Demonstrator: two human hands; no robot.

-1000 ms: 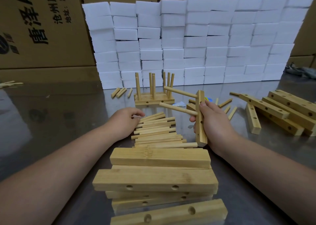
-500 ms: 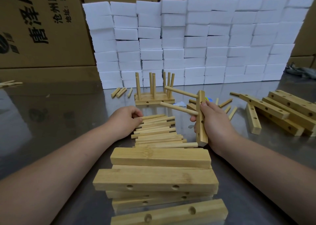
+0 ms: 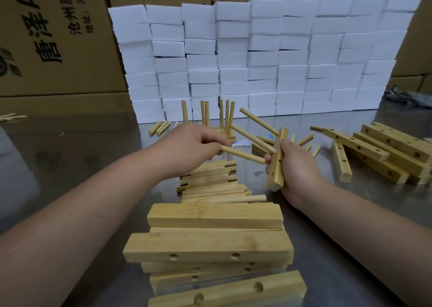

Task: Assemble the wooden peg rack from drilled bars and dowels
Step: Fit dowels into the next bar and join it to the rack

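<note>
My right hand grips a drilled wooden bar held upright and tilted, with two dowels sticking out of it to the left. My left hand pinches a third dowel whose free end points at the bar's lower half, close to it. A heap of loose dowels lies below my left hand. A finished rack with several upright dowels stands behind, partly hidden by my left hand.
Stacked drilled bars lie at the near edge of the metal table. More bars are piled at the right. A wall of white foam blocks and cardboard boxes close off the back.
My left hand lifted off the dowel heap with one dowel and brought it toward the bar. My right hand tilted the bar, so its two dowels now point up to the left.
</note>
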